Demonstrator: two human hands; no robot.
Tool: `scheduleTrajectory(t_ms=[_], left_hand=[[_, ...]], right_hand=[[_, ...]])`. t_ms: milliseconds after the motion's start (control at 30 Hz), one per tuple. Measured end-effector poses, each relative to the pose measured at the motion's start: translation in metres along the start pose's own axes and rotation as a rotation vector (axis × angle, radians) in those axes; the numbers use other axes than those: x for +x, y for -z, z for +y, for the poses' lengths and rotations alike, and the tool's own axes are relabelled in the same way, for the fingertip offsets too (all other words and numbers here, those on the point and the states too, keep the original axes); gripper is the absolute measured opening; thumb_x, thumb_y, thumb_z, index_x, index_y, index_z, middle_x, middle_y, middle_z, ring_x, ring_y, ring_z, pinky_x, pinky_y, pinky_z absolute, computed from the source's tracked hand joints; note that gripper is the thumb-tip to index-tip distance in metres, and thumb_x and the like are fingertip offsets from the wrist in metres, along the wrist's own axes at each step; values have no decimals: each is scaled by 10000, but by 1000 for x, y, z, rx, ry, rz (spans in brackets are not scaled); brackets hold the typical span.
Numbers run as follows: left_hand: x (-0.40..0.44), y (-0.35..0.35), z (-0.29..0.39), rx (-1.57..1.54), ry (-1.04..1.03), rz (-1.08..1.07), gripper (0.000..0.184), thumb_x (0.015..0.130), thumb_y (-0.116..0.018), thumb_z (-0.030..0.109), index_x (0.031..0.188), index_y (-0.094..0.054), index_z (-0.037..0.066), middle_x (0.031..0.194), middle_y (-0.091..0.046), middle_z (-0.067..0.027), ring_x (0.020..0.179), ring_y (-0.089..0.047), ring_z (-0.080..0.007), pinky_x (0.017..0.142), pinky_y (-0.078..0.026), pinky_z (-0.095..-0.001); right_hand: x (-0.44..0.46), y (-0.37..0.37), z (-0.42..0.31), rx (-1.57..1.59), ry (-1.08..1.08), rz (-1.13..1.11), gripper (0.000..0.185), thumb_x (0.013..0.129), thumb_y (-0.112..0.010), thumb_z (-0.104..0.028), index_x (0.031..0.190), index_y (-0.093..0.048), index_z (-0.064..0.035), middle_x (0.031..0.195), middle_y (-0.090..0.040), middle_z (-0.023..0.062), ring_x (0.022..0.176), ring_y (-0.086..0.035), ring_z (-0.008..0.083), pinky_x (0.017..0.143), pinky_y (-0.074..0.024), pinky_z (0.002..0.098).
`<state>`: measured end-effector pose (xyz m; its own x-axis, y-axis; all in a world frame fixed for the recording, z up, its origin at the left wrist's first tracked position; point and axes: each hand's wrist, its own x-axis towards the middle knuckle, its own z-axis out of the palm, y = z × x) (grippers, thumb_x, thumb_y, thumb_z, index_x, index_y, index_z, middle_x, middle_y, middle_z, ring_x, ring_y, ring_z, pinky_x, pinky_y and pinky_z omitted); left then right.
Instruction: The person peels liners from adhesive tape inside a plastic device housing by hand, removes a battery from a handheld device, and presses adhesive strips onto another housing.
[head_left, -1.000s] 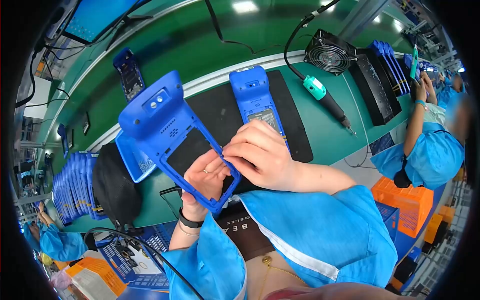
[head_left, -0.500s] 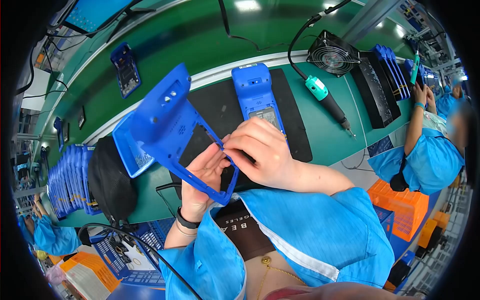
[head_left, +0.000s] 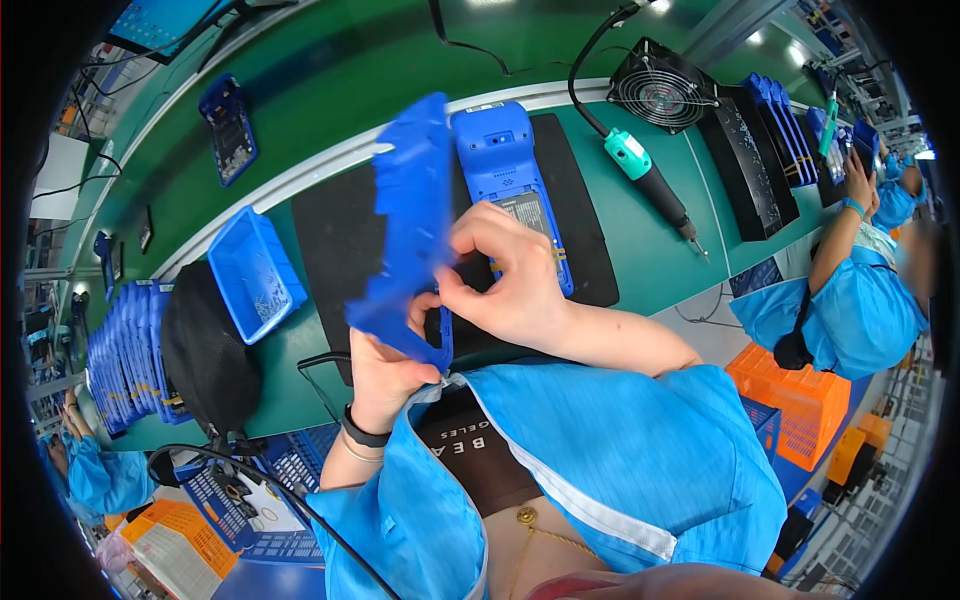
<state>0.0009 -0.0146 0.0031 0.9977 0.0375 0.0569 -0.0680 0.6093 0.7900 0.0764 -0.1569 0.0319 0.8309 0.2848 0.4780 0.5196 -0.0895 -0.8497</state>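
Note:
A blue plastic frame (head_left: pixel 412 215), blurred and seen nearly edge-on, stands tilted over the black mat (head_left: pixel 335 235). My left hand (head_left: pixel 385 370) grips its lower end, with the thumb near the bottom corner. At the frame's right edge, my right hand (head_left: pixel 510 275) is closed, thumb and forefinger pinched together; whether anything small is between them cannot be made out. Just behind my right hand lies a blue handheld device (head_left: pixel 495 150) on the mat, its battery label and yellow strips showing.
A blue tray of screws (head_left: pixel 262 290) and a black bag (head_left: pixel 207 350) are at left, beside stacked blue housings (head_left: pixel 125 355). An electric screwdriver (head_left: pixel 650 180), a fan (head_left: pixel 660 95) and a black screw box (head_left: pixel 745 170) are at right. A co-worker (head_left: pixel 850 290) sits far right.
The blue frame has turned from showing its face to nearly edge-on and moved right. My left hand has shifted its hold on the lower end. My right hand stays pinched beside it.

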Motion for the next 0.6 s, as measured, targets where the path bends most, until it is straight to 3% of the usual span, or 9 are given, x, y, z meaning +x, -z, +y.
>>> scheduleTrajectory(t_ms=[33,100,133,200,233,367,467,500,600], left_hand=[[1,0,2,-1,1,1,886,538,-898,217,1266,-462,-38,1314,-462,-166,1219,-458,-281,992,-379,-365],[1,0,10,140,17,-36,1001,688,-761,473,1383,-282,-65,1458,-251,-233,1332,-318,-314,1050,-342,-347],[1,3,11,142,0,-6,959,722,-735,471,1380,-289,-67,1461,-246,-232,1333,-320,-301,1033,-363,-308],[-2,9,19,136,-21,103,928,747,-711,477,1379,-298,-63,1461,-246,-233,1335,-319,-303,1028,-372,-306],[-4,18,21,133,-57,106,889,774,-686,472,1372,-308,-66,1458,-251,-235,1335,-318,-303,1020,-389,-301],[-13,34,28,159,-96,190,870,784,-670,480,1360,-326,-75,1453,-254,-239,1331,-322,-302,1000,-421,-298],[-21,43,25,91,-98,183,854,798,-639,515,1350,-354,-71,1455,-257,-236,1318,-343,-298,987,-422,-286],[-23,39,26,110,-76,218,871,812,-559,604,1346,-379,-60,1452,-272,-235,1296,-373,-289,983,-403,-285],[-29,41,30,62,-60,196,913,810,-481,668,1352,-374,-59,1445,-289,-235,1284,-387,-283,994,-375,-292]], right_hand=[[0,0,2,-1,-2,-1,145,639,-668,40,707,-561,-30,709,-566,71,682,-563,251,582,-453,334],[0,4,8,-23,40,-113,126,657,-680,7,724,-580,-33,726,-568,57,732,-559,241,663,-448,357],[0,9,11,-25,38,-116,126,657,-680,7,724,-580,-33,726,-568,57,732,-559,241,663,-448,357],[-4,23,15,-315,184,-338,118,676,-700,-53,734,-597,-39,760,-562,36,821,-544,227,763,-415,391],[-12,26,14,-420,205,-421,103,681,-675,-110,724,-611,-41,817,-548,49,939,-510,230,888,-365,435],[-33,25,19,-710,299,-631,91,673,-584,-109,700,-618,-28,871,-521,109,1001,-475,264,1004,-296,531],[-37,21,23,-816,268,-681,108,647,-632,-66,744,-602,-30,890,-511,86,986,-485,254,994,-294,531],[-36,20,23,-831,272,-679,80,666,-604,-79,724,-607,-24,868,-509,96,983,-482,258,1008,-280,542],[-38,18,26,-848,292,-677,79,688,-574,-83,717,-612,-21,839,-503,104,970,-480,259,1026,-257,559]])
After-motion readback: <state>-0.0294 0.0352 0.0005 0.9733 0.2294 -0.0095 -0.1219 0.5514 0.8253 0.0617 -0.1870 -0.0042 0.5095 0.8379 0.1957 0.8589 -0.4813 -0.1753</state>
